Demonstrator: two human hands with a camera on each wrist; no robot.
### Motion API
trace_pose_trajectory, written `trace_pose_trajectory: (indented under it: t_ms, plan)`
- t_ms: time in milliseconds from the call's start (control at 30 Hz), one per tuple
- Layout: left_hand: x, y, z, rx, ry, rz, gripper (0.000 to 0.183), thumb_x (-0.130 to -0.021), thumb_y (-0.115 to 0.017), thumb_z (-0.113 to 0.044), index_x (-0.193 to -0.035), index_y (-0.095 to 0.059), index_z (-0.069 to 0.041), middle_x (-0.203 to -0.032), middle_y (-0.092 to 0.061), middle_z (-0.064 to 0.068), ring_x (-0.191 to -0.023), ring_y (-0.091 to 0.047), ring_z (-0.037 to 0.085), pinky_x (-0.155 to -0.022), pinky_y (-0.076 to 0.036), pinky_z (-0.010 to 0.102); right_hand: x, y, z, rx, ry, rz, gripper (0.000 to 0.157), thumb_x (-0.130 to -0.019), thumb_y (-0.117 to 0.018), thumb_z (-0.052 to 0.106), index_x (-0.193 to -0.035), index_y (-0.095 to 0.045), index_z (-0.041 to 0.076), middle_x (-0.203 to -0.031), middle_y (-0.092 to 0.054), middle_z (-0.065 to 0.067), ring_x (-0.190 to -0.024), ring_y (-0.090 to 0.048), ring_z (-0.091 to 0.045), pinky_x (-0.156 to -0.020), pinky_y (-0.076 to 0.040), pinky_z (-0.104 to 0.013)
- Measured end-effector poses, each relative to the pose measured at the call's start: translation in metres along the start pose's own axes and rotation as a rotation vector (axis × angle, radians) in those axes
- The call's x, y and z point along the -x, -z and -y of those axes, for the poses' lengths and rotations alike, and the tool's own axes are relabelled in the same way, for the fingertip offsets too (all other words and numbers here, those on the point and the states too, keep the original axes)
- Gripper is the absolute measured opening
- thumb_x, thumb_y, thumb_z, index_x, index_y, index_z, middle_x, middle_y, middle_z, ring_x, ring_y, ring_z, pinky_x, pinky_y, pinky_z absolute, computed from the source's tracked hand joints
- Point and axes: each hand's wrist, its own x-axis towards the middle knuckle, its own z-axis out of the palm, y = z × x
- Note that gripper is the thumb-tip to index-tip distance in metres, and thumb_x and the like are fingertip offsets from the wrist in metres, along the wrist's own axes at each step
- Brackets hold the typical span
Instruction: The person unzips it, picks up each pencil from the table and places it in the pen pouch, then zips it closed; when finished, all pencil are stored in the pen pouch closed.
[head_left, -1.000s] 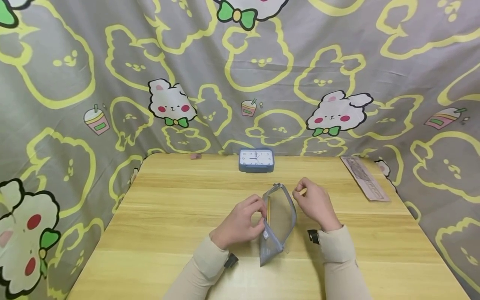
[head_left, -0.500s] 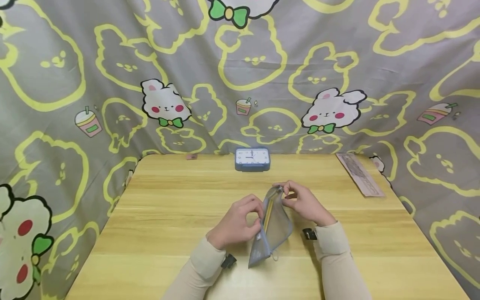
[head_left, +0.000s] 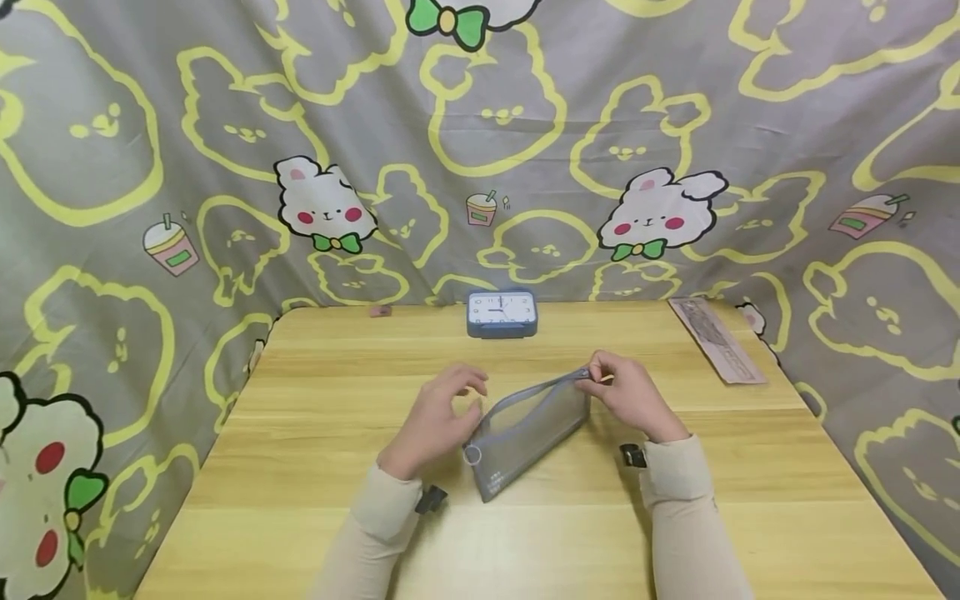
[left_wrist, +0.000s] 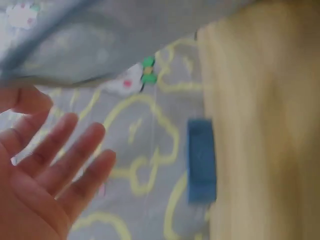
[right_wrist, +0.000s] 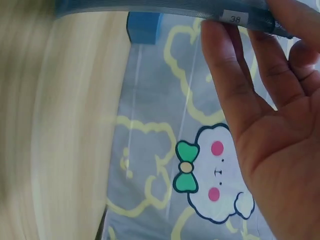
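Observation:
A grey see-through zip pouch [head_left: 532,442] is held up over the table at a slant, its zipped mouth gaping. My right hand [head_left: 628,393] pinches its upper right corner between thumb and fingers. In the right wrist view, the pouch [right_wrist: 165,7] shows a small label marked 38 beside that hand [right_wrist: 280,115]. My left hand [head_left: 438,417] is by the pouch's lower left end, near the round zip ring [head_left: 472,455], thumb and fingers parted. The left wrist view shows this hand [left_wrist: 55,165] with its fingers spread just under the pouch [left_wrist: 115,45]; whether it touches is unclear.
A blue alarm clock [head_left: 502,314] stands at the table's back edge. Left of it lies a small pinkish block [head_left: 380,311]. A flat pinkish packet [head_left: 717,341] lies at the back right. A patterned curtain [head_left: 525,167] surrounds the wooden table [head_left: 315,467].
My right hand has taken hold of the pouch's far corner and drawn it right, turning the pouch sideways. My left hand has let go of its edge. The yellow pencil-like stick inside no longer shows.

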Motion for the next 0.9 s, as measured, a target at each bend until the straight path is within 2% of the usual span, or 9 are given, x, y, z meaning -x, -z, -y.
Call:
trace_pose_trajectory:
  t_ms: [100,200,267,400,500,600,733,900]
  plan:
    - [0.012,0.017,0.005,-0.028,0.116,0.001,0.019,-0.093,-0.07,-0.006,-0.112,-0.07,-0.007,-0.124,-0.071,0.007,-0.116,-0.069,0.027,-0.096,-0.061,0.05,0.001,0.001,-0.001,0.013,0.004,0.0,0.038,-0.093,-0.08,0.012,-0.079,-0.045,0.013,-0.094,-0.068,-0.004,-0.098,-0.073,-0.027,-0.071,-0.049,-0.032]
    - [0.028,0.027,0.009,-0.051,0.233,0.082,0.025,-0.098,-0.072,-0.019,-0.121,-0.07,-0.011,-0.122,-0.073,0.004,-0.116,-0.069,0.024,-0.1,-0.058,0.051,0.003,0.0,-0.002,0.014,0.0,0.008,0.038,-0.094,-0.08,0.014,-0.078,-0.045,0.013,-0.095,-0.069,-0.004,-0.097,-0.07,-0.025,-0.07,-0.047,-0.032]
    - [0.036,0.028,0.01,-0.04,0.279,0.152,0.034,-0.098,-0.075,-0.029,-0.126,-0.069,-0.011,-0.123,-0.074,0.005,-0.116,-0.068,0.024,-0.102,-0.056,0.051,0.004,0.0,-0.004,0.027,-0.008,0.003,0.038,-0.094,-0.08,0.016,-0.079,-0.045,0.014,-0.095,-0.069,-0.003,-0.097,-0.067,-0.025,-0.069,-0.046,-0.032]
    - [0.047,0.021,0.014,0.012,0.282,0.268,0.055,-0.093,-0.079,-0.044,-0.135,-0.066,-0.009,-0.124,-0.074,0.004,-0.116,-0.069,0.022,-0.103,-0.057,0.051,0.005,0.002,-0.005,0.047,-0.013,-0.028,0.038,-0.094,-0.08,0.018,-0.079,-0.045,0.014,-0.094,-0.069,-0.003,-0.099,-0.068,-0.028,-0.071,-0.044,-0.034]
    - [0.051,0.012,0.016,0.032,0.257,0.303,0.057,-0.091,-0.081,-0.044,-0.135,-0.067,-0.011,-0.12,-0.075,-0.003,-0.113,-0.07,0.019,-0.1,-0.059,0.046,0.005,0.003,-0.005,0.044,-0.001,-0.046,0.038,-0.094,-0.08,0.016,-0.078,-0.046,0.014,-0.093,-0.069,-0.004,-0.102,-0.07,-0.03,-0.074,-0.045,-0.037]
    - [0.052,0.005,0.014,0.053,0.259,0.244,0.04,-0.096,-0.078,-0.036,-0.128,-0.071,-0.013,-0.115,-0.077,-0.005,-0.107,-0.073,0.017,-0.095,-0.061,0.039,0.007,0.003,-0.003,0.031,0.018,-0.051,0.038,-0.094,-0.08,0.014,-0.077,-0.046,0.013,-0.093,-0.07,-0.005,-0.103,-0.071,-0.031,-0.078,-0.048,-0.039]
    - [0.051,0.0,0.008,0.053,0.269,0.074,0.019,-0.1,-0.073,-0.023,-0.116,-0.074,-0.013,-0.105,-0.079,-0.002,-0.095,-0.075,0.017,-0.087,-0.063,0.032,0.015,0.003,-0.001,0.029,0.031,-0.049,0.039,-0.093,-0.08,0.01,-0.077,-0.045,0.012,-0.095,-0.073,-0.004,-0.105,-0.073,-0.029,-0.083,-0.05,-0.042]
    - [0.05,-0.003,0.0,0.019,0.246,-0.103,0.013,-0.095,-0.076,-0.009,-0.107,-0.077,-0.012,-0.1,-0.08,0.001,-0.09,-0.077,0.016,-0.079,-0.063,0.027,0.03,0.011,0.0,0.007,0.035,-0.035,0.04,-0.093,-0.079,0.005,-0.078,-0.042,0.01,-0.101,-0.075,-0.007,-0.105,-0.073,-0.03,-0.088,-0.062,-0.049]
